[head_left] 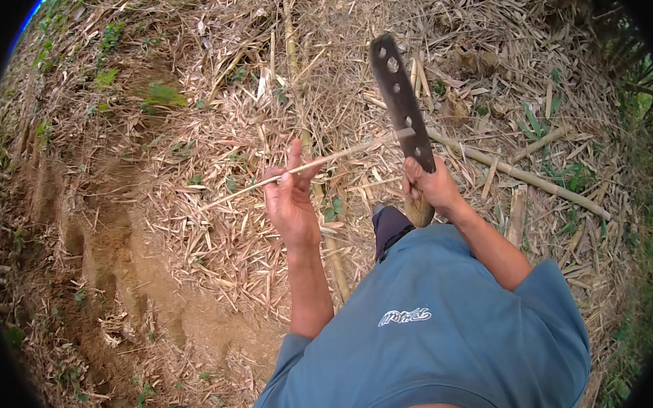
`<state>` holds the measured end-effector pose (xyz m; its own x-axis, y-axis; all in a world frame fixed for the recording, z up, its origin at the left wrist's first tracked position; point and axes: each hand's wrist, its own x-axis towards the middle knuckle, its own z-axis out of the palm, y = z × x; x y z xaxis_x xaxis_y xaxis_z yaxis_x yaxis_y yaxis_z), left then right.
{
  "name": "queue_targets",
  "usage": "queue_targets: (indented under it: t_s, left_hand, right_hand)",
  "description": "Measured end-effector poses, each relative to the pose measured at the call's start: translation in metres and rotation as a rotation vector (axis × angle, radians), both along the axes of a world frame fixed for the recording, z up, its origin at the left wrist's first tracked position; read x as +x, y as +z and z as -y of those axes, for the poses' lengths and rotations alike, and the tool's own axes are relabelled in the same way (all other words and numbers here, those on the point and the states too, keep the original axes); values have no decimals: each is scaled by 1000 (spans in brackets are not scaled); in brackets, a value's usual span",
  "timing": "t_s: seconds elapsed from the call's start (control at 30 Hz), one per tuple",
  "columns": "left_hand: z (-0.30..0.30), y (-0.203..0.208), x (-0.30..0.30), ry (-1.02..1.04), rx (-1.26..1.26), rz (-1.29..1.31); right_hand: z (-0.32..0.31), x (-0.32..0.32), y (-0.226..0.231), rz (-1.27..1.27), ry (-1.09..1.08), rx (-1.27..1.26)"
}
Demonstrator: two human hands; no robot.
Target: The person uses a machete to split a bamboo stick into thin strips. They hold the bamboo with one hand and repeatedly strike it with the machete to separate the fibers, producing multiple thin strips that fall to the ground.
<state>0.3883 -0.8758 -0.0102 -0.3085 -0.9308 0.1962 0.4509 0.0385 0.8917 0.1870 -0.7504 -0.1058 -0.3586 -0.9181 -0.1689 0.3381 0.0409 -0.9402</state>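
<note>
My left hand [291, 199] pinches a thin pale stick [243, 190] between thumb and fingers, with one finger raised. The stick slants from the lower left up to the right, and its far end reaches the blade. In my right hand [431, 186] is a machete [398, 87], gripped where its wooden handle [419, 212] meets the blade. The dark, broad blade has several round holes along it and points up and away from me. Whether the stick's tip touches the blade or passes beside it, I cannot tell; that end is blurred.
Dry leaf litter [231, 240] covers the sloping ground. A long bamboo pole [527, 177] lies to the right, and another thin bamboo stem [292, 49] runs lengthwise beyond my left hand. Bare brown soil [135, 260] drops away at the left. Green plants [161, 96] grow here and there.
</note>
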Motion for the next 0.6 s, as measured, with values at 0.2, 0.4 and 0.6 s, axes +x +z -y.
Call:
queue_targets:
  t_s: [0.2, 0.4, 0.6]
  left_hand:
    - [-47, -28, -4, -166, 143, -44]
    - [-68, -46, -4, -210, 270, -95]
    - [-92, -54, -4, -356, 397, -103]
  right_hand:
    - [10, -4, 11, 194, -175, -112]
    - [5, -16, 19, 201, -183, -117]
    - [0, -28, 21, 456, -273, -103]
